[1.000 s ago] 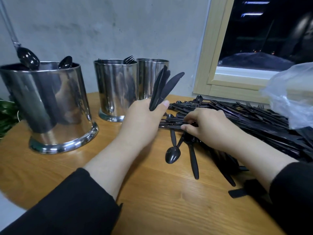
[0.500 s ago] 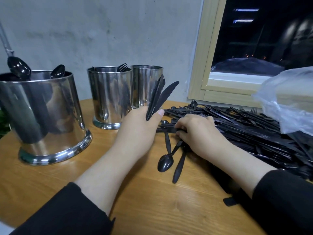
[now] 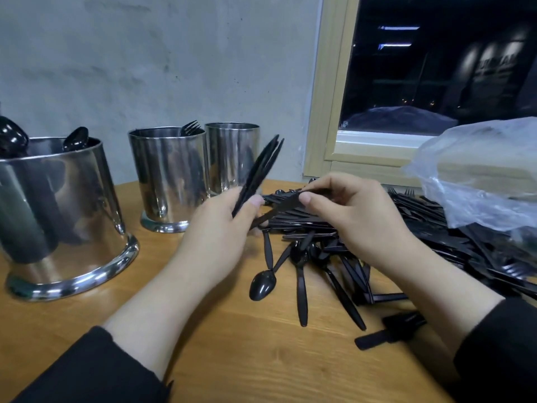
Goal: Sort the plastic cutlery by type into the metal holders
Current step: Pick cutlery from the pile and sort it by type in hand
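My left hand grips a bundle of black plastic knives that points up and to the right. My right hand pinches one more black knife above the pile, its handle end reaching the left hand's fingers. A big heap of black cutlery covers the right half of the wooden table. A loose spoon lies at the heap's near edge. Three metal holders stand at the left: a wide one with spoons, a middle one with forks, and a far one whose contents are hidden.
A clear plastic bag lies on the heap at the right. Behind it is a window with a wooden frame. A grey wall closes the back. Bare table wood lies near me.
My right hand has lifted off the pile with one knife and brought it toward the left hand's bundle. The left hand's bundle has closed up and tilted slightly.
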Tool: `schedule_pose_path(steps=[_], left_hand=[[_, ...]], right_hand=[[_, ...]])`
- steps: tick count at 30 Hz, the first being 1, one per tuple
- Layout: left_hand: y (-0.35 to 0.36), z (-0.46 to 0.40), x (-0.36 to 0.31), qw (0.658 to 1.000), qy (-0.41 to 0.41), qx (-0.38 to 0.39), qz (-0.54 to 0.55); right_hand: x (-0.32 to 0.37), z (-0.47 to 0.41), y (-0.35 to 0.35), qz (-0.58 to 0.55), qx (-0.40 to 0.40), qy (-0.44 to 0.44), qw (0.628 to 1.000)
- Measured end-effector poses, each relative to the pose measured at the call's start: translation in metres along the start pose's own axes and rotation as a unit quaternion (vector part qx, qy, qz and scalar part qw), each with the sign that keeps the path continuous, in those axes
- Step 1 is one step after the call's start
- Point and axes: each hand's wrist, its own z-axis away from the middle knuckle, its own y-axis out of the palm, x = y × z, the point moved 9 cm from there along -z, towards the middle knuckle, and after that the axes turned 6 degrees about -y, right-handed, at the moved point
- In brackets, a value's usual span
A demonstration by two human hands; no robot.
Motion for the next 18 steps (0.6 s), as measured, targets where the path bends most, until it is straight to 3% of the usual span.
schedule_pose_path(steps=[3,6,10,18], left_hand=[[0.020,0.007,-0.007,0.997,0.015,0.077,0.023],[0.026,0.009,-0.001,0.991,-0.015,0.095,0.090],[0.028,0.007,0.005,0.983,-0.052,0.083,0.158],[0.053,-0.032,-0.039,0.969,-0.058,0.028,0.238]], right_hand=[[0.003,0.003,-0.014,-0.065,-0.019,0.002,0.998],[-0.002,0.002,-0.040,-0.080,-0.067,-0.007,0.994],[-0.031,0.002,-0.087,0.028,-0.130,-0.003,0.991],[-0.091,0.014,-0.099,0.268,0.007,0.066,0.961]])
